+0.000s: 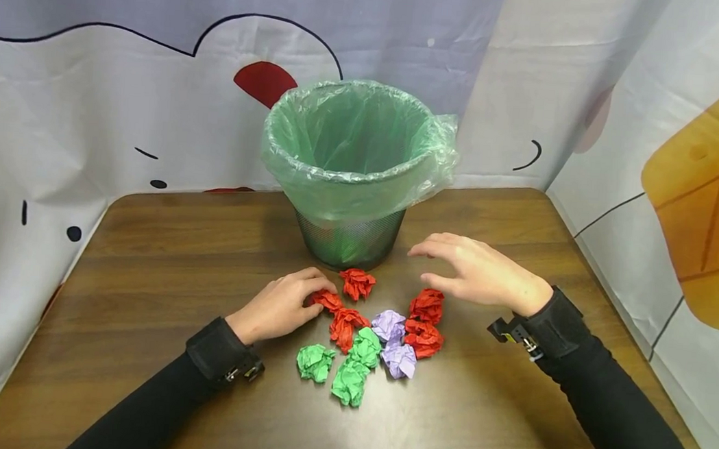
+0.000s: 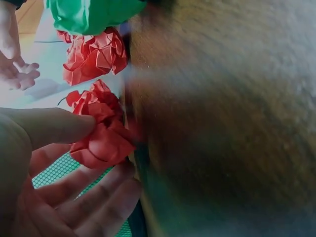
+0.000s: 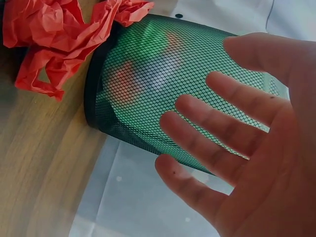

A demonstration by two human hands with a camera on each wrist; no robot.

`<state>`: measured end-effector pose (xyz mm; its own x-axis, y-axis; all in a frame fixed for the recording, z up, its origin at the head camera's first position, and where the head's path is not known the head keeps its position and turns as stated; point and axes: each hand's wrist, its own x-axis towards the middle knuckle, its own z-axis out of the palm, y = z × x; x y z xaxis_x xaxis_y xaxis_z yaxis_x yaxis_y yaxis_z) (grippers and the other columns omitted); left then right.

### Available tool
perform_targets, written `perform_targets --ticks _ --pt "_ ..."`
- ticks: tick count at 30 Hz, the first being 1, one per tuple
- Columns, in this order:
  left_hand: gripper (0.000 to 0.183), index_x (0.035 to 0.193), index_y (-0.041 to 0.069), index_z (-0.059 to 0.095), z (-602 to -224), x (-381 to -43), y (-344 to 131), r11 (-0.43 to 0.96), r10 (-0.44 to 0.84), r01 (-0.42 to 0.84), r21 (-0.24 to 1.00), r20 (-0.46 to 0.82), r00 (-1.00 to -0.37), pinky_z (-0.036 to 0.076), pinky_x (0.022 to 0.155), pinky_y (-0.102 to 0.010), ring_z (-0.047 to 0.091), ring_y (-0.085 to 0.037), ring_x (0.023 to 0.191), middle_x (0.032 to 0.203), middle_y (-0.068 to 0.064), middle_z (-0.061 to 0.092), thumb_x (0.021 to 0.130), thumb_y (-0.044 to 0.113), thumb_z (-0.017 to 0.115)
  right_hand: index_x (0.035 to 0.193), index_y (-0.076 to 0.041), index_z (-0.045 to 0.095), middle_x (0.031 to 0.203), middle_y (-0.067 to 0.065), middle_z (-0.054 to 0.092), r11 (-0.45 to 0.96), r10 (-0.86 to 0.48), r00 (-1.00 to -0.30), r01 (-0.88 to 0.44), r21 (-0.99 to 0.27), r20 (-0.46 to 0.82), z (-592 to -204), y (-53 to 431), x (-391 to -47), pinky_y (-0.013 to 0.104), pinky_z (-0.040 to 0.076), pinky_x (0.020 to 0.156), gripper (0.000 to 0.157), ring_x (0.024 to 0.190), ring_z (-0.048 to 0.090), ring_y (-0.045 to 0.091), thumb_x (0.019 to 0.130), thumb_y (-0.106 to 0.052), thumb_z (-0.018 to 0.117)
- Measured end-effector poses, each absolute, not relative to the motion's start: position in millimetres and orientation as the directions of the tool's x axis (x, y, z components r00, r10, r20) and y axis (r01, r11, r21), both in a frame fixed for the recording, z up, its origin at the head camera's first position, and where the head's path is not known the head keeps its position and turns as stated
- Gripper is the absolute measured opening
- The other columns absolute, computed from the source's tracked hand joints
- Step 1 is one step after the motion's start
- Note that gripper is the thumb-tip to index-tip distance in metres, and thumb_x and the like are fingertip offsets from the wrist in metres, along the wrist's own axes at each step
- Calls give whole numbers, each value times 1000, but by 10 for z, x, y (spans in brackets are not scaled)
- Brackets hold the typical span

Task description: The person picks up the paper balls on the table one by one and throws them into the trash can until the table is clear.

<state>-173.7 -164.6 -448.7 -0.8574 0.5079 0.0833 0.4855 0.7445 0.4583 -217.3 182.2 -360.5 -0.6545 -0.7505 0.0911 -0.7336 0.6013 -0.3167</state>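
My left hand (image 1: 283, 303) pinches a crumpled red paper ball (image 1: 327, 300) at the left of a cluster on the table; in the left wrist view the thumb presses this red ball (image 2: 102, 140) with fingers behind it. Beside it lie more red balls (image 1: 347, 328), three green ones (image 1: 315, 362) and two purple ones (image 1: 398, 359). My right hand (image 1: 471, 269) hovers above the red balls at the cluster's right (image 1: 424, 338), holding nothing. The right wrist view shows its fingers (image 3: 217, 126) spread before the mesh bin (image 3: 148, 89).
A black mesh wastebasket (image 1: 352, 241) lined with a green plastic bag (image 1: 350, 179) stands at the table's back. Blurred red, green and pale shapes show through its mesh. Patterned fabric (image 1: 125, 121) hangs behind the wooden table (image 1: 210, 243).
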Motion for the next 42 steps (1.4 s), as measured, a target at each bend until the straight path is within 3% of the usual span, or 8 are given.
perform_targets --ticks 7,16,24,42 --pt "29 119 24 70 -4425 -1703 -1715 755 444 491 436 212 -871 52 74 -35 61 -13 94 119 5 59 91 18 66 133 -23 62 132 -4 61 605 -750 -656 -731 -315 84 -3652 1834 -2143 43 46 105 38 125 57 17 97 -36 65" --pt "28 111 22 74 -4259 -1701 -1777 711 336 520 474 421 -843 46 69 -32 56 -11 94 116 2 54 86 16 62 133 -22 62 132 -3 62 615 -746 -662 -727 -305 75 -3696 1838 -2122 45 46 105 39 125 57 19 97 -35 65" --pt "25 106 17 77 -4075 -1727 -1757 616 286 633 469 615 -735 42 69 -25 53 -10 91 107 0 55 88 12 60 133 -23 62 131 -5 61 616 -746 -662 -726 -305 70 -3727 1842 -2130 44 47 104 38 124 57 17 96 -35 65" --pt "31 100 0 76 -3489 -1907 -1795 472 98 801 369 881 -463 35 68 -21 54 -27 84 97 -22 58 83 14 55 133 -23 62 130 -5 62 608 -752 -657 -722 -330 51 -3763 1854 -2153 43 47 104 38 124 57 16 97 -35 64"
